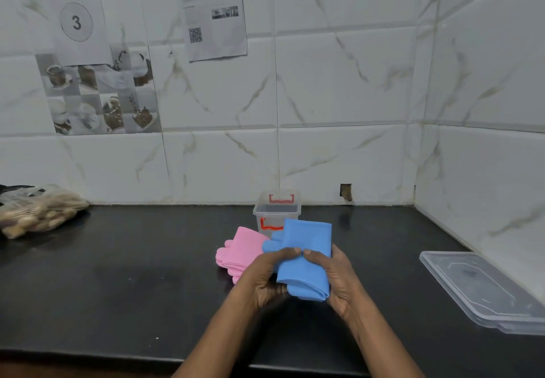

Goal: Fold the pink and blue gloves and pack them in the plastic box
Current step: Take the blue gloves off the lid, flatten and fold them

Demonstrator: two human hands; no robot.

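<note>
Both hands hold the blue gloves [305, 255] above the black counter, folded over into a thick bundle. My left hand [267, 277] grips the bundle's left side with the thumb on top. On the right side my right hand [339, 277] grips it, and the two thumbs meet in the middle. The pink gloves [240, 249] lie folded on the counter just left of the blue ones, fingers pointing left. Behind them, against the wall, stands the clear plastic box [277, 209] with red latches, open, with nothing visible inside.
A clear plastic lid [483, 289] lies on the black counter [118, 274] at the right, near the side wall. At the far left sits a plastic bag of brownish items [35, 211]. Tiled walls close the back and right.
</note>
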